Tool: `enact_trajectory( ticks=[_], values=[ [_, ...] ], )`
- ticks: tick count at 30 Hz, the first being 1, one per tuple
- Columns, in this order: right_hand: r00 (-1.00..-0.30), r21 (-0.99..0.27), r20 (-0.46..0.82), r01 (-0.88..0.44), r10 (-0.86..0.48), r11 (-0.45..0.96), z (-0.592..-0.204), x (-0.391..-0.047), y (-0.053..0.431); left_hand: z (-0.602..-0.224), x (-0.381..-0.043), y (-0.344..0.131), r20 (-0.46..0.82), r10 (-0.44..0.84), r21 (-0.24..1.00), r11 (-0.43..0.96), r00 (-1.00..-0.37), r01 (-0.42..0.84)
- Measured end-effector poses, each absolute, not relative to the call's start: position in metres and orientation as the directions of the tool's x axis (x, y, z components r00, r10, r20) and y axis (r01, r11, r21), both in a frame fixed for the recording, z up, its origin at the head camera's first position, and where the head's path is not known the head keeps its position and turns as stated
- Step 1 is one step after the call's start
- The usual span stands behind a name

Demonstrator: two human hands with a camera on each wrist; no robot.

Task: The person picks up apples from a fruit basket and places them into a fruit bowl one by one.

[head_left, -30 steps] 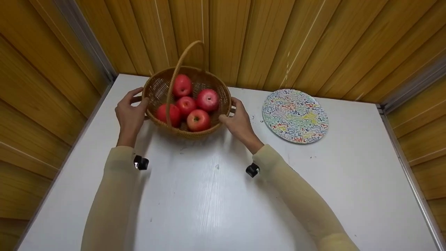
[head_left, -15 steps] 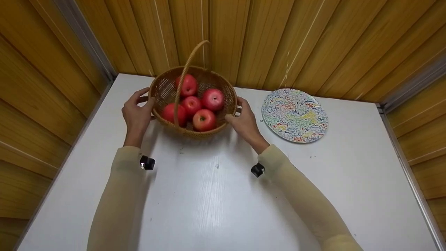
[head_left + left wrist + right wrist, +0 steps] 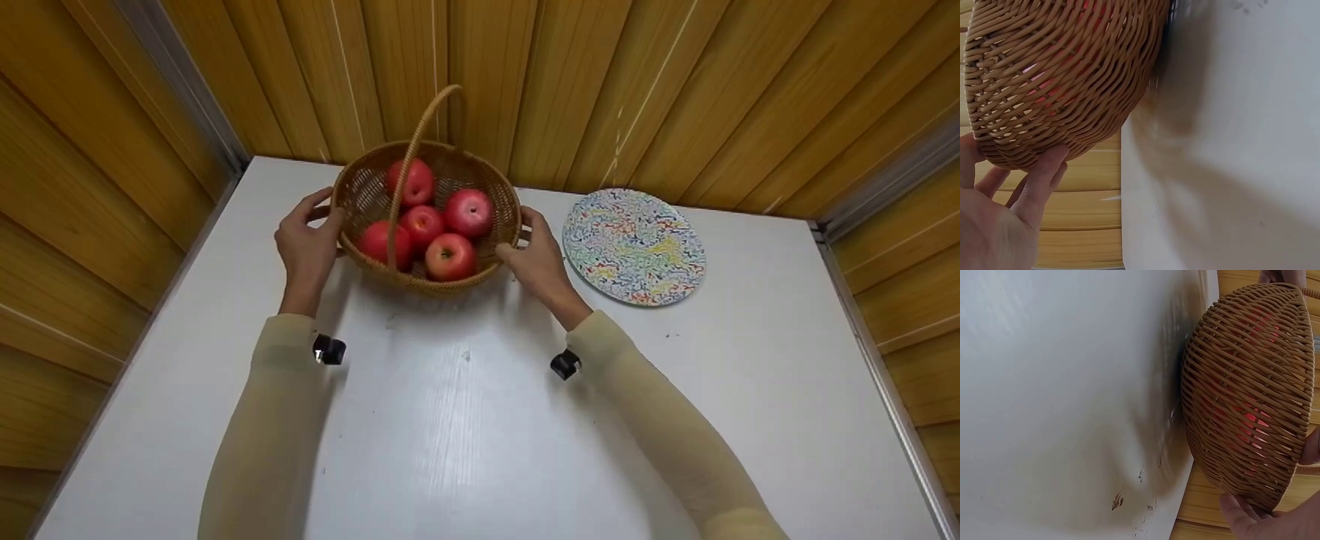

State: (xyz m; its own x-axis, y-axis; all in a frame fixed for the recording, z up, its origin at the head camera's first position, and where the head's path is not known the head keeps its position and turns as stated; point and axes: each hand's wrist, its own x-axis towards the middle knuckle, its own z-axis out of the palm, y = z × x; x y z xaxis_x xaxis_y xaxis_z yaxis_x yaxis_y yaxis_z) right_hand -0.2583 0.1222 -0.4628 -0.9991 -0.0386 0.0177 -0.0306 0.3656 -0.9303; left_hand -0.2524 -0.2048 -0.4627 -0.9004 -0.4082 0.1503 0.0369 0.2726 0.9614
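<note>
A brown wicker basket [image 3: 442, 287] with a tall arched handle [image 3: 403, 180] stands near the back of the table. Inside it lie several red apples [image 3: 451, 257]. My left hand [image 3: 307, 244] grips the basket's left side, thumb at the rim and fingers below. On the opposite side my right hand [image 3: 540, 259] holds it in the same way. Both wrist views show the woven wall close up, with apple red showing through the gaps. Whether the basket's bottom touches the table, I cannot tell.
A round plate or mat [image 3: 634, 247] with a colourful squiggle pattern lies on the white table [image 3: 450, 420], right of the basket. Wood-look panels [image 3: 570, 90] rise behind the table and along both sides.
Both hands have moved the basket with its apples a short way to the right, closer to the patterned disc. The disc stays where it was.
</note>
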Motion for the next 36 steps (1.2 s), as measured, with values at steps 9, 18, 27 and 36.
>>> enact_trajectory(
  ticks=[9,18,27,36],
  values=[
    [-0.999,-0.929,0.016,-0.029,-0.039,0.37,-0.463,-0.257,0.134,-0.465,-0.252,-0.194,0.134,-0.392,0.962,0.273,-0.91,0.024],
    [-0.999,-0.923,0.022,-0.031,-0.027,0.383,-0.459,-0.257,0.144,-0.465,-0.252,-0.182,0.124,-0.378,0.972,0.233,-0.918,0.036],
    [-0.997,-0.932,0.063,-0.073,-0.039,0.356,-0.454,-0.259,0.152,-0.474,-0.252,-0.174,0.124,-0.396,0.976,0.216,-0.91,0.039],
    [-0.998,-0.934,0.059,-0.066,-0.029,0.35,-0.455,-0.258,0.154,-0.479,-0.251,-0.17,0.141,-0.409,0.981,0.181,-0.902,0.071]
  ],
)
